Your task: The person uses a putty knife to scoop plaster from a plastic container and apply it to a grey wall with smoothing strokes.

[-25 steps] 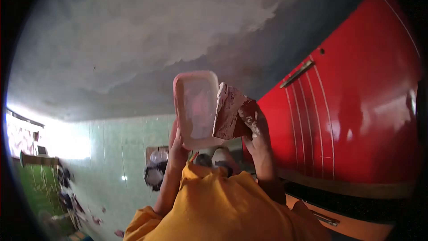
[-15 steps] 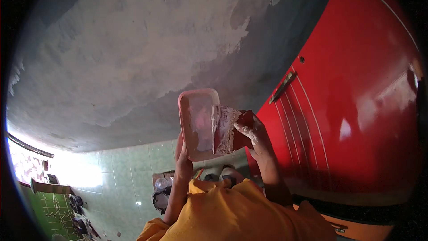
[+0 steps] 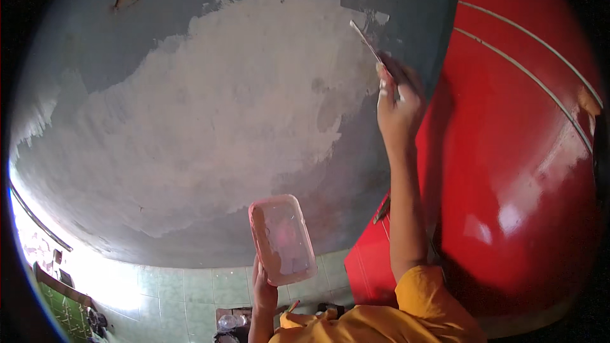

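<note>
My right hand [image 3: 399, 94] is raised, closed on a thin, flat spreading blade [image 3: 363, 38] seen edge-on, with pale paste on the fingers. The blade's far edge is over the right part of a pale plastered patch [image 3: 260, 82] on the grey wall [image 3: 121, 44]; I cannot tell if it touches. Lower in the view, my left hand [image 3: 263, 289] grips a rectangular pink plastic container [image 3: 286, 238] by its left side, with paste smeared along its inside.
A glossy red cabinet [image 3: 508, 152] with silver strips fills the right side. Green tiles [image 3: 190, 282] run below the grey wall. A bright window [image 3: 28, 222] is at the far left. Assorted small items [image 3: 232, 321] sit at the bottom centre.
My right hand has moved away from the container, up to the upper right of the plastered patch with the blade. The container sits lower in view, and more wall shows.
</note>
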